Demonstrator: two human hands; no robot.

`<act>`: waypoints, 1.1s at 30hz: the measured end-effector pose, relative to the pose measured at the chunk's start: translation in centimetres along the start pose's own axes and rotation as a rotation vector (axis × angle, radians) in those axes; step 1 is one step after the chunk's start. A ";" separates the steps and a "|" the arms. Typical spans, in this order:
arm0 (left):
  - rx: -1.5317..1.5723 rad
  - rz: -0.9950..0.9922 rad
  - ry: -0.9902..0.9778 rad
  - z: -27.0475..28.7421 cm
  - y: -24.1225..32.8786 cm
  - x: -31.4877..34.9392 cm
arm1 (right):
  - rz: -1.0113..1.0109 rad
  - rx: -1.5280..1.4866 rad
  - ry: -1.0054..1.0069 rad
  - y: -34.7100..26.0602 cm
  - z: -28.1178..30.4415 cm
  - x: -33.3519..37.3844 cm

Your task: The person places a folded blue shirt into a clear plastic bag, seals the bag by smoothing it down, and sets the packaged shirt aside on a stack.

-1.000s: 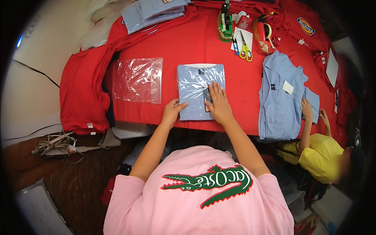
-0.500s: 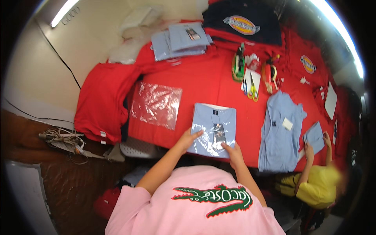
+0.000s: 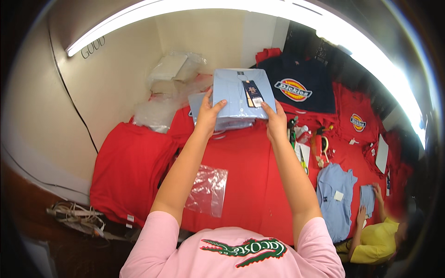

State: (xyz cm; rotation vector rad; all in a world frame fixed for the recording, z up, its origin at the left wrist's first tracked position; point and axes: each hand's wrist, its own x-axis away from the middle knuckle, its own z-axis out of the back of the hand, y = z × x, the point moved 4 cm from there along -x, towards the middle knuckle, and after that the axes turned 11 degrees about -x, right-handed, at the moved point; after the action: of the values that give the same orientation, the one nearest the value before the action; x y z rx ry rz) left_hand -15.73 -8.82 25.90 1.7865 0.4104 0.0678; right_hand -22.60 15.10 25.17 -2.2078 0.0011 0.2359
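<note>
A folded light blue shirt (image 3: 228, 90) in a transparent plastic sleeve is held up flat over the far part of the table. My left hand (image 3: 211, 111) grips its near left edge, thumb on top. At the near right edge my right hand (image 3: 276, 120) pinches it the same way, with the thumb by the dark hang tag (image 3: 252, 94). Beneath the held shirt, a stack of bagged blue shirts (image 3: 232, 124) is partly hidden. An unfilled transparent plastic bag (image 3: 209, 190) lies nearer on the red cloth (image 3: 248, 185), partly behind my left forearm.
Red garments (image 3: 130, 167) are piled at left, plastic bags (image 3: 160, 111) behind them. A navy garment (image 3: 320, 76) lies far right. Yellow-handled scissors (image 3: 304, 164) and a tape dispenser (image 3: 323, 144) are beyond my right forearm. Past a spread blue shirt (image 3: 336, 215), a co-worker (image 3: 375, 241) handles folded blue cloth (image 3: 367, 199).
Both my hands have carried the bagged shirt away from me, from the table's near edge to above the far stack. My arms are now stretched out, and the view has tilted up.
</note>
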 end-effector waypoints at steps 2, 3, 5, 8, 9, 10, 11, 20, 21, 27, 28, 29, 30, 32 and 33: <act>-0.037 -0.004 -0.007 0.3 -1.2 -4.1 | 0.089 0.098 0.083 1.8 -0.3 -4.7; -0.177 -0.028 0.020 1.5 -3.8 -6.5 | 0.106 0.176 0.087 3.7 -0.4 -6.4; -0.473 -0.084 0.097 5.8 -9.0 -10.8 | 0.138 0.311 0.072 7.8 -1.1 -9.2; -0.878 0.112 0.000 5.7 -15.2 -10.9 | 0.217 1.043 -0.013 12.3 4.4 -9.7; -0.935 0.151 -0.033 5.7 -16.1 -10.3 | 0.316 1.216 -0.057 13.2 5.4 -9.1; -0.936 0.034 -0.016 5.6 -16.5 -11.0 | 0.307 1.154 -0.054 13.4 6.3 -9.9; -0.961 -0.053 0.039 8.7 -16.7 -11.3 | 0.392 1.153 -0.124 13.9 4.2 -9.3; -0.713 0.124 0.006 21.9 -12.8 13.3 | -0.072 1.022 -0.268 14.9 7.6 10.5; -0.829 0.146 0.034 23.4 -13.0 17.0 | -0.146 1.000 -0.278 16.5 7.6 13.5; -1.364 0.183 -0.327 19.8 -12.9 31.0 | -0.207 1.245 -0.457 20.0 4.6 23.6; -1.361 0.128 -0.381 18.7 -13.7 31.9 | -0.408 1.110 -0.414 20.1 4.7 24.3; -1.360 0.068 -0.426 17.8 -14.1 32.5 | -0.595 0.965 -0.378 19.5 4.0 24.7; -1.303 0.037 -0.379 16.6 -13.4 32.3 | -0.535 0.860 -0.426 18.0 3.0 25.1; -1.334 -0.086 -0.375 13.8 -11.1 30.3 | -0.409 0.659 -0.507 13.8 1.7 26.8; -1.347 -0.150 -0.373 11.9 -9.2 29.2 | -0.403 0.602 -0.551 11.8 1.7 27.7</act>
State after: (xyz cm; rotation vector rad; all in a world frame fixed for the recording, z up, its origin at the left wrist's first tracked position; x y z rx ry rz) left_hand 12.52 -8.97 9.10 0.4157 0.1341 -0.0854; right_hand 3.32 11.62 10.13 -1.4511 -0.5926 0.5300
